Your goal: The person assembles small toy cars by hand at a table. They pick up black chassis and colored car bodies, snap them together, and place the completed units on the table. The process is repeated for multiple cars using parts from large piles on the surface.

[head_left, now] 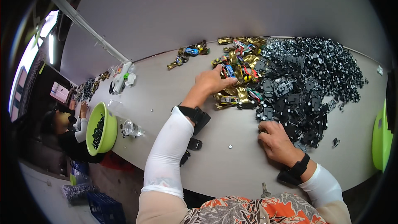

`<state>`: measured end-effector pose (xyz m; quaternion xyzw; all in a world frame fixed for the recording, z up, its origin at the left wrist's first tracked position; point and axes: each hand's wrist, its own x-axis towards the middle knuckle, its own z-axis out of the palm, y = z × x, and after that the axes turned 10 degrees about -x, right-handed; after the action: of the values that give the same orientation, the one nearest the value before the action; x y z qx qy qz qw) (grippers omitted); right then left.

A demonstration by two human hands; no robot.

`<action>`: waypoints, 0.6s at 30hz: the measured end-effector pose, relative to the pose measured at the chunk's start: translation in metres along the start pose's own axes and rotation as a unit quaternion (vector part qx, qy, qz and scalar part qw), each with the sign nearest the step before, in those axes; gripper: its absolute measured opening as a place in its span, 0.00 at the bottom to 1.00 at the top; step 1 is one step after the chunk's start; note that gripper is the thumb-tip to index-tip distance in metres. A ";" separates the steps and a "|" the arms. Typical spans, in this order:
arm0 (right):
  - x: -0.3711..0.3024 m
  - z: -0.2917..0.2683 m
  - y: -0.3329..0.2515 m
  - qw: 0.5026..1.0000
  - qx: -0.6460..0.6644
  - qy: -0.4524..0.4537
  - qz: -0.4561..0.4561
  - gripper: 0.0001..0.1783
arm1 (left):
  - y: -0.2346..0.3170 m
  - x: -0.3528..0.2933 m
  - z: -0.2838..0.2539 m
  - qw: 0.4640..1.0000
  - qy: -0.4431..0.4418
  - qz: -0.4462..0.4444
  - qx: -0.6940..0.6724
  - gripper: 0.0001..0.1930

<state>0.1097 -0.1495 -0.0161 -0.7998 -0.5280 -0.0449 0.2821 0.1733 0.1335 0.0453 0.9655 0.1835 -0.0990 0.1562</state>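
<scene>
Patterned top [232,212]. Left hand [209,81] spread over car shells [243,95]; right hand [280,144] curled at chassis parts [295,99], grip unclear. Little seems done, much loose.

Grey wall [228,6] | pale grey tabletop [215,126] | lit tube light [51,49] (far left) | dull brownish floor [126,179]

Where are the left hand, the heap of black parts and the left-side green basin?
Left hand [210,81], head view: back of the hand.
Heap of black parts [296,89], head view: near its middle.
Left-side green basin [111,128], head view: its side wall.
</scene>
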 end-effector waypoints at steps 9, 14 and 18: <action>0.001 -0.001 0.002 1.000 0.003 -0.024 0.014 0.09 | -0.133 0.097 -0.058 0.972 0.218 -0.083 -0.028 0.46; 0.001 -0.003 0.005 0.999 0.016 -0.047 0.020 0.12 | -0.190 0.164 -0.052 0.956 0.198 -0.163 -0.144 0.51; -0.001 -0.002 0.007 0.998 0.024 -0.058 0.021 0.11 | -0.164 0.201 -0.044 0.969 0.129 -0.168 -0.124 0.52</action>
<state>0.1160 -0.1529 -0.0174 -0.8051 -0.5276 0.0203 0.2703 0.2994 0.3583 -0.0075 0.8983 0.3729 0.0249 0.2310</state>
